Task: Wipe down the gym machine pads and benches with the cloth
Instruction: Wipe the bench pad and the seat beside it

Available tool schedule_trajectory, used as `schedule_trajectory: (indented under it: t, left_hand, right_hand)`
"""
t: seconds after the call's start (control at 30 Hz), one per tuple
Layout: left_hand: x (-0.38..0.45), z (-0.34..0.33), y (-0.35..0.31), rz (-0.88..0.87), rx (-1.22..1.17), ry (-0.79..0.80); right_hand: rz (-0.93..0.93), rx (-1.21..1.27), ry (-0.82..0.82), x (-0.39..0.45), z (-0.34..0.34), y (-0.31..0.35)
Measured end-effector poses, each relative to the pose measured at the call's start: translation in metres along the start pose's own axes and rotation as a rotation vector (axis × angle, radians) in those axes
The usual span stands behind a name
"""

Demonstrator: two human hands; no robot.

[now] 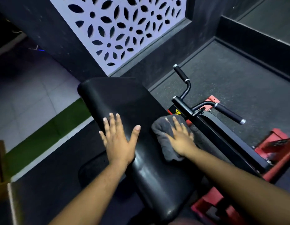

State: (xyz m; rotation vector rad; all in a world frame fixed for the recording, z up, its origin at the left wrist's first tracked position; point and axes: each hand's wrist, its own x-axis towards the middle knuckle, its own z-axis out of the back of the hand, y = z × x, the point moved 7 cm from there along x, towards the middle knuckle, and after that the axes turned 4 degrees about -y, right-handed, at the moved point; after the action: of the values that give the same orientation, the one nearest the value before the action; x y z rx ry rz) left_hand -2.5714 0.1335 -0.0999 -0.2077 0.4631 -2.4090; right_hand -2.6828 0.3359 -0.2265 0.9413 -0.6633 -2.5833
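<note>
Both hands press flat; right hand (181,138) half-covers cloth (163,137).

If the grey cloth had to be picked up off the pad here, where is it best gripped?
Pinch the grey cloth at its bunched left edge, coming from above. The right hand lies flat on its middle, and that left fold sits free on the black pad.

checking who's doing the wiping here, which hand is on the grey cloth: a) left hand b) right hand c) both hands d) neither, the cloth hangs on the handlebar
b: the right hand lies flat on the grey cloth at the pad's right edge, while the left hand rests bare on the pad.
</note>
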Motion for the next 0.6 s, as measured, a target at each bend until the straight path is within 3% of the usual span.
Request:
schedule_trajectory:
  t: [0.2,0.47,0.53,0.6]
  left_hand:
    - [0.002,0.001,0.0,-0.012,0.017,0.0]
    - [0.0,0.004,-0.002,-0.028,-0.029,-0.003]
    - [-0.001,0.006,-0.003,-0.037,-0.035,-0.008]
    - [-0.002,0.007,-0.006,-0.062,-0.041,-0.012]
  right_hand:
    - [0.056,0.093,-0.037,0.088,0.02,0.089]
    - [0.306,0.041,-0.007,-0.053,0.002,0.015]
    - [0.26,0.034,-0.027,-0.045,0.004,-0.005]
    - [0.09,0.042,-0.039,-0.018,0.009,-0.002]
